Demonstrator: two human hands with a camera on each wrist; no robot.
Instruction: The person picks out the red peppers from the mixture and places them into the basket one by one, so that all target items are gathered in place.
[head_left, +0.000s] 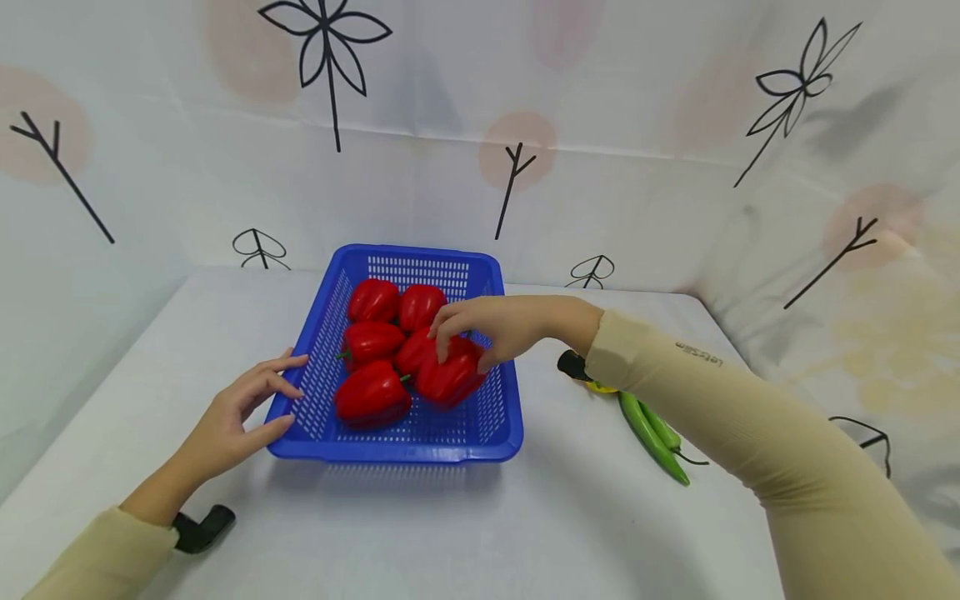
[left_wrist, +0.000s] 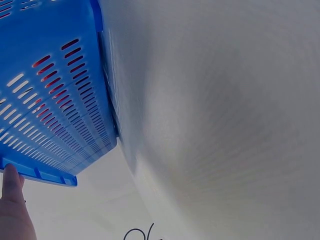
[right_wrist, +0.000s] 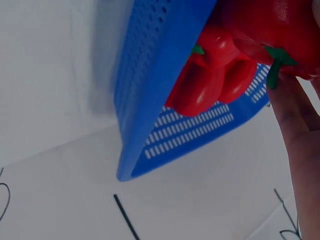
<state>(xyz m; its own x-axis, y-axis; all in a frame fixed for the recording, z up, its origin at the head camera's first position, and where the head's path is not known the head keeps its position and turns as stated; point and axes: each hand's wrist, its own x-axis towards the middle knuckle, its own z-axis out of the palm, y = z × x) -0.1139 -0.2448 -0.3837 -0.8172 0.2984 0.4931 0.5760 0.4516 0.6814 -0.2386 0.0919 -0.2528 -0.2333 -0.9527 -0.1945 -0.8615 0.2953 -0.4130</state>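
Observation:
A blue plastic basket [head_left: 397, 451] with slotted walls stands on the white table and holds several glossy red bell peppers [head_left: 372, 395]. My right hand [head_left: 498, 323] reaches over the basket's right side and grips a red bell pepper [head_left: 452, 382], fingers over its top and thumb at its near right side. Its green stem [right_wrist: 276, 67] shows in the right wrist view, close by the fingers. My left hand [head_left: 243, 408] rests at the basket's left rim, fingers spread and lying over the edge. In the left wrist view, a fingertip [left_wrist: 11, 175] touches that rim from outside.
Long green chili peppers [head_left: 651, 433] lie on the table to the right, beside a yellow thing [head_left: 600, 387] partly hidden by the right sleeve. A white cloth [head_left: 420, 183] with plant drawings hangs behind the table. Black straps with camera mounts [head_left: 206, 529] sit at the wrists.

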